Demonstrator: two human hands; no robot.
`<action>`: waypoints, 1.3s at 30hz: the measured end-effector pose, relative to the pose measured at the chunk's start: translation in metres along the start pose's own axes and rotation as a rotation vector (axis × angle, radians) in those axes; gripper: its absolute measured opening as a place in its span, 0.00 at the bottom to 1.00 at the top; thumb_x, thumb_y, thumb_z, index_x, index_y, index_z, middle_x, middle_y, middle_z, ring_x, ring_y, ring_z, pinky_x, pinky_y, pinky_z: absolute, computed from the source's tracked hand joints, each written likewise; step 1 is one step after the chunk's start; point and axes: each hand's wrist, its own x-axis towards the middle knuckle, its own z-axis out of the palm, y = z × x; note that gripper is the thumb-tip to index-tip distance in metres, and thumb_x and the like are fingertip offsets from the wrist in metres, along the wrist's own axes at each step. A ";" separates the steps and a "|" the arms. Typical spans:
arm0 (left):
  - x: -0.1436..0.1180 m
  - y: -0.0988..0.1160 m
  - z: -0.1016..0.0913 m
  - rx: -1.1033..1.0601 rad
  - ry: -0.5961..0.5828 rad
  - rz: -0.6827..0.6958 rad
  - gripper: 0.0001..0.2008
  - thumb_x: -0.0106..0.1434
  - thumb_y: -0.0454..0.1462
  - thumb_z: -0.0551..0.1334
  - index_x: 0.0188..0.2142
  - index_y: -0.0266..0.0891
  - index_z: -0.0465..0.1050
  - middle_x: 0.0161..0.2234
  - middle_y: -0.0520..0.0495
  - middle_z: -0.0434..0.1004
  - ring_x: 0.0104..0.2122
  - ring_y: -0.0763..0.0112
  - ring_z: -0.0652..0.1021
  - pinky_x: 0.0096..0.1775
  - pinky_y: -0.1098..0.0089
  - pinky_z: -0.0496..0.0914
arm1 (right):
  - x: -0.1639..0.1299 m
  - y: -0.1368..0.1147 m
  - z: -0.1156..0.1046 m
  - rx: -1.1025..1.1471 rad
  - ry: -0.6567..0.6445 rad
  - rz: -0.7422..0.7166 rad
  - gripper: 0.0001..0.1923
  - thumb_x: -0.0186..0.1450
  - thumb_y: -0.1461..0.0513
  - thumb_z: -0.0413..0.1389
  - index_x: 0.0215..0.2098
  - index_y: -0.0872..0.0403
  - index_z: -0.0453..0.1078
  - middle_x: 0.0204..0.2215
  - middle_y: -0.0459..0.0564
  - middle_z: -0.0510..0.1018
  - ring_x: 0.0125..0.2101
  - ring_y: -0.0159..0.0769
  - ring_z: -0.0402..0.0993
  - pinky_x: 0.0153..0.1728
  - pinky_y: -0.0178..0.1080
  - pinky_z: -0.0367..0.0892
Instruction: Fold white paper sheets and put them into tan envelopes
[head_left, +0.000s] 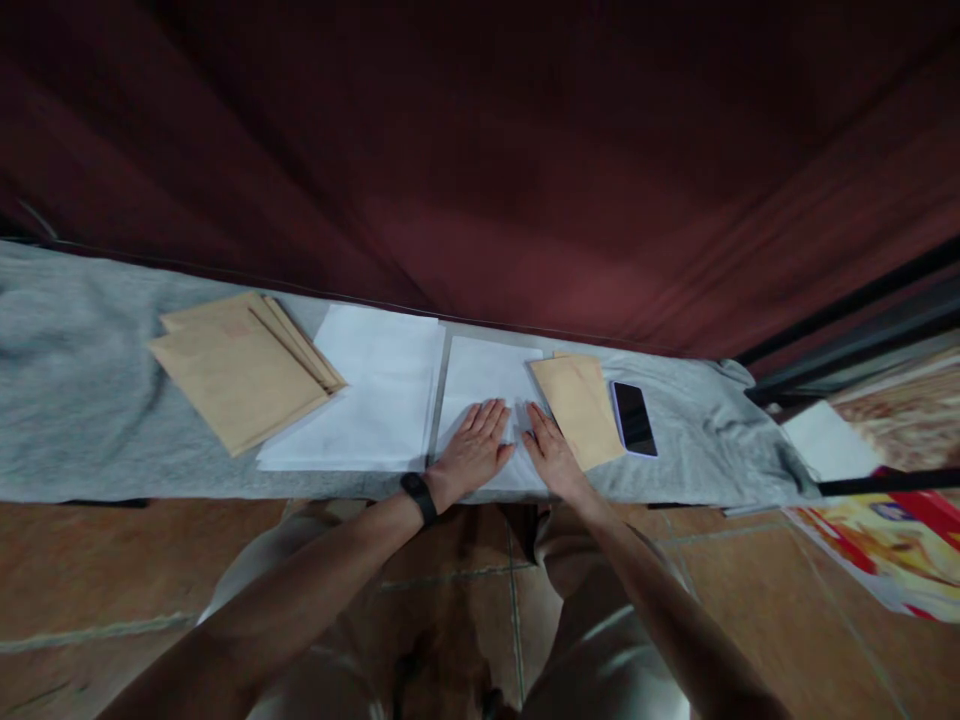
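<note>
A sheet of white paper (491, 362) lies on the grey cloth in front of me, partly covered by my hands. My left hand (474, 447) rests flat on it, fingers stretched out and pointing away from me. Beside it my right hand (549, 450) also lies on the paper, its fingers extended. Right of that hand are brown envelopes (583, 405), one overlapping another and reaching over the paper's edge. A stack of white paper (375, 390) lies just left of my left hand. Neither hand holds anything that I can see.
More brown envelopes (240, 370) lie fanned on the left, overlapping the paper stack. A phone (634, 419) sits right of the smaller envelope pile. Grey cloth (82, 380) covers the narrow surface. A dark red curtain (480, 200) hangs behind it. A colourful printed package (892, 550) is at lower right.
</note>
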 end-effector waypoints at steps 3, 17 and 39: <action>0.000 -0.002 0.002 0.026 0.017 0.012 0.30 0.73 0.45 0.49 0.67 0.28 0.58 0.69 0.33 0.58 0.70 0.56 0.59 0.69 0.53 0.51 | 0.008 -0.001 -0.003 0.041 0.016 0.002 0.29 0.74 0.61 0.46 0.72 0.52 0.54 0.71 0.55 0.58 0.69 0.41 0.55 0.68 0.50 0.58; 0.002 -0.010 0.010 0.076 0.101 0.051 0.29 0.71 0.43 0.51 0.66 0.28 0.62 0.68 0.33 0.61 0.68 0.53 0.63 0.68 0.51 0.56 | 0.033 0.014 -0.024 -0.581 0.005 0.068 0.26 0.73 0.65 0.47 0.68 0.58 0.62 0.71 0.57 0.56 0.70 0.50 0.52 0.70 0.59 0.44; 0.003 -0.010 0.012 0.079 0.085 0.045 0.29 0.71 0.44 0.50 0.66 0.29 0.61 0.68 0.33 0.61 0.68 0.53 0.62 0.68 0.51 0.56 | 0.082 0.057 -0.035 -0.350 0.067 0.224 0.27 0.73 0.66 0.44 0.68 0.64 0.60 0.68 0.64 0.62 0.68 0.45 0.58 0.67 0.49 0.56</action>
